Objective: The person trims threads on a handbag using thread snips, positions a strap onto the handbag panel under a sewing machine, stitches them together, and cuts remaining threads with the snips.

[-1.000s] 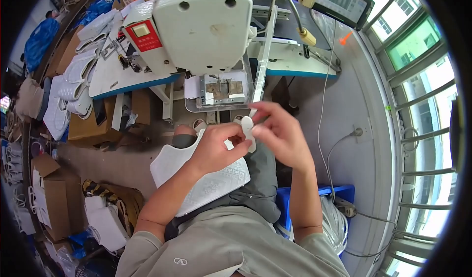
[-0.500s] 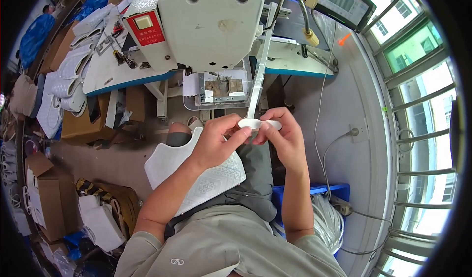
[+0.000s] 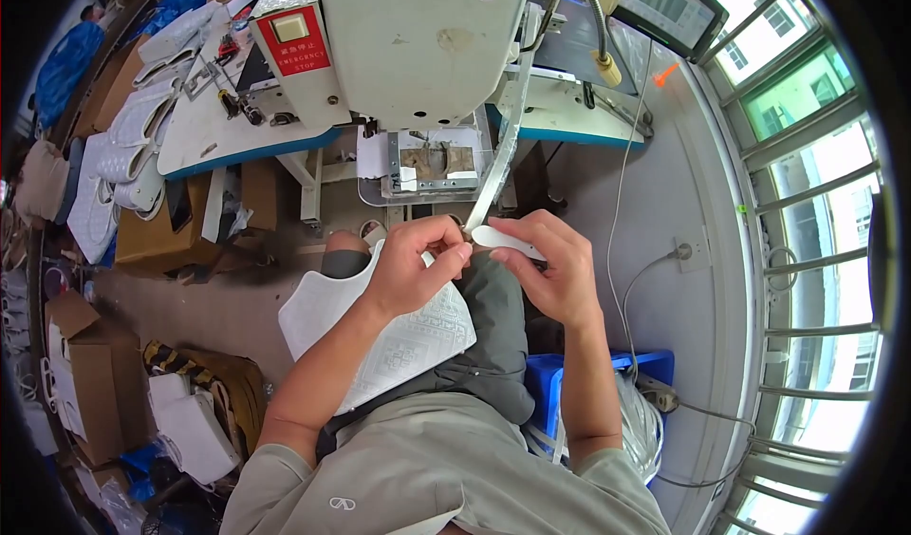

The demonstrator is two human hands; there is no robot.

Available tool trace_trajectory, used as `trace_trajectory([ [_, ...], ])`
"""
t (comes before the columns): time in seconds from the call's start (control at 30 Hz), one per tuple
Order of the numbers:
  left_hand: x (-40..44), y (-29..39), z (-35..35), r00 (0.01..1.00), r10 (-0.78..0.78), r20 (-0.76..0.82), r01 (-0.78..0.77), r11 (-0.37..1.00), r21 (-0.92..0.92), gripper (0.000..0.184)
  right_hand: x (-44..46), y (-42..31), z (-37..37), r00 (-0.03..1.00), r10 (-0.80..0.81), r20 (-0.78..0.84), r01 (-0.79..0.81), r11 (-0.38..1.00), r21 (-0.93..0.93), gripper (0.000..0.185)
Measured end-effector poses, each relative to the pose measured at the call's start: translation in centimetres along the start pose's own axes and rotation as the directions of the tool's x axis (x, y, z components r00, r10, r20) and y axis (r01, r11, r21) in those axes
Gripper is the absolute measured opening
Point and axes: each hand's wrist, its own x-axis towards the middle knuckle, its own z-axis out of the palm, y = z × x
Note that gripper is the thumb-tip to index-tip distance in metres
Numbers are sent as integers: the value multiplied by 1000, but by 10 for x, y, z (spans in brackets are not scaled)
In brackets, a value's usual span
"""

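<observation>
My right hand (image 3: 552, 262) pinches a small white elongated piece with a rounded end (image 3: 505, 242) between thumb and fingers. Its rounded end points toward my left hand (image 3: 418, 264), whose thumb and fingers are pressed together close by. Whatever lies between those left fingertips is too small or hidden to make out. A long whitish strip (image 3: 495, 179) hangs from beside the machine down to the gap between both hands, its lower end near the left fingertips. Across my lap, under the left forearm, lies a white patterned shoe-upper-like panel (image 3: 403, 350).
Ahead stands a sewing-type machine (image 3: 413, 46) with a red emergency-stop box (image 3: 294, 41) and a clamp frame (image 3: 436, 163). White shoe uppers (image 3: 133, 160) are piled left. A blue bin (image 3: 546, 383) sits by my right arm, near the wall and cables.
My hands have drawn apart. The white piece, earlier held by both hands, is now in the right hand only and tilted. The strip's lower end has shifted left.
</observation>
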Motion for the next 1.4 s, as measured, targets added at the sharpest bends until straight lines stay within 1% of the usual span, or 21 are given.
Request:
trace_trajectory([
  [0.03,0,-2,-1,1000,-2,-5,2,1000,2,14,1,-1,-2,1000,-2,3,2,1000,4,35],
  [0.1,2,-5,-2,997,81,-4,-81,996,34,17,4,-3,-4,997,-44,69,48,998,-49,33],
  [0.13,2,-5,-1,997,82,-7,-81,996,37,17,6,-4,-4,996,-48,70,51,998,-47,33],
  [0.2,2,-5,4,998,-10,-65,6,998,-63,23,8,-3,-3,987,-119,107,129,988,-85,32],
  [0.23,2,-6,6,998,-10,-67,6,998,-61,23,8,-2,-2,987,-121,108,130,988,-84,32],
  [0.3,2,-8,12,985,-139,-107,98,941,-324,27,8,1,0,983,-138,118,150,983,-109,32],
  [0.43,0,-13,14,984,-146,-106,100,928,-358,32,8,0,2,984,-114,138,130,985,-112,32],
  [0.5,-1,-21,12,986,-146,-80,109,932,-346,23,7,1,4,984,-123,128,140,982,-130,33],
  [0.53,-1,-16,13,986,-148,-79,112,931,-347,23,7,2,4,984,-121,128,137,982,-130,33],
  [0.6,0,-5,14,985,-155,-74,111,903,-415,13,8,4,2,980,-137,142,155,980,-126,33],
  [0.67,2,3,17,985,-153,-77,107,902,-418,10,10,4,2,982,-135,129,150,982,-111,33],
  [0.73,6,8,17,986,-145,-81,98,902,-421,12,12,4,0,983,-138,117,150,984,-98,32],
  [0.8,7,10,15,987,-161,-24,138,904,-406,14,12,5,1,989,-111,93,118,990,-73,30],
  [0.83,7,9,15,987,-160,-26,136,904,-405,14,12,6,3,989,-113,94,120,990,-72,30],
  [0.9,6,5,15,984,-176,-14,155,902,-403,20,11,9,6,993,-97,64,99,994,-35,30],
  [1.03,4,4,15,976,-214,-29,187,904,-385,21,9,9,7,994,-92,68,94,995,-37,29],
  [1.1,4,6,16,980,-194,-36,172,930,-325,20,10,8,6,991,-102,83,106,993,-45,25],
  [1.13,4,7,17,981,-190,-36,168,931,-324,20,12,8,5,991,-105,83,109,993,-47,25],
  [1.2,4,10,20,989,-132,-65,122,983,-137,22,14,9,3,981,-162,105,168,984,-60,21],
  [1.33,3,23,18,984,-177,-19,174,979,-108,28,22,5,-3,969,-220,110,230,968,-97,17],
  [1.4,1,8,19,996,-68,-50,56,975,-214,32,27,2,-10,960,-253,122,268,955,-126,17],
])
